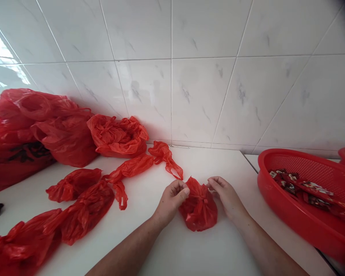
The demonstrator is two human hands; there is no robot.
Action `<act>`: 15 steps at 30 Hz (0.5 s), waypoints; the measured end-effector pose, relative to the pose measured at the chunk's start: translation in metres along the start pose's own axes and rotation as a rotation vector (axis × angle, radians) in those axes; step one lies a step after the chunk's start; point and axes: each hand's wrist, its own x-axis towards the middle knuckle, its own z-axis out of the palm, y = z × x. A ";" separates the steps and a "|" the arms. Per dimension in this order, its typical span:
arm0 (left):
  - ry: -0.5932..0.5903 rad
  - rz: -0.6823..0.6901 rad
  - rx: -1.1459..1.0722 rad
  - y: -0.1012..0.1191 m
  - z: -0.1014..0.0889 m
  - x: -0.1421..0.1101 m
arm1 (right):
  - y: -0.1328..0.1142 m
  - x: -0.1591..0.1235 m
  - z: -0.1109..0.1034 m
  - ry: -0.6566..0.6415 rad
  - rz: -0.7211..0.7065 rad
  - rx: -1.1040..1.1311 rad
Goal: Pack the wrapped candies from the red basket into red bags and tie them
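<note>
A small red plastic bag (199, 214), filled and gathered into a knot at its top, sits on the white tabletop between my hands. At its left side, my left hand (174, 197) is closed, thumb against fingers, pinching an end of the bag. My right hand (222, 193) pinches the end on the opposite side, with thumb and fingertips together. The bag's contents do not show through the plastic. Just beyond my left hand lies a loose, crumpled red bag (165, 155) with its handle loop stretched toward me.
On the right stands a red plastic basket (278, 209) holding small printed packets (310, 188). Several red bags (83, 207) lie along the left of the table (143, 234). Larger full red bags (66, 134) and an open bag of crumpled bags (117, 134) rest against the tiled wall (201, 99).
</note>
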 end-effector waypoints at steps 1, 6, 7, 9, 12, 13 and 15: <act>0.048 0.018 0.022 0.000 0.000 0.000 | 0.001 0.000 0.000 0.008 0.003 -0.005; 0.094 0.021 0.212 -0.003 0.004 -0.004 | 0.004 0.000 0.004 0.012 -0.009 -0.023; 0.085 0.019 0.261 -0.004 0.006 -0.005 | 0.005 0.000 0.005 0.016 -0.014 -0.036; 0.065 0.039 0.347 -0.006 0.009 -0.007 | 0.005 -0.002 0.006 0.024 -0.023 -0.075; 0.026 0.085 0.465 -0.007 0.012 -0.009 | 0.005 -0.004 0.009 0.007 -0.031 -0.144; 0.006 0.092 0.514 -0.007 0.013 -0.009 | 0.005 -0.004 0.009 -0.010 -0.029 -0.161; -0.035 0.100 0.630 -0.007 0.015 -0.010 | 0.004 -0.005 0.010 -0.041 -0.020 -0.180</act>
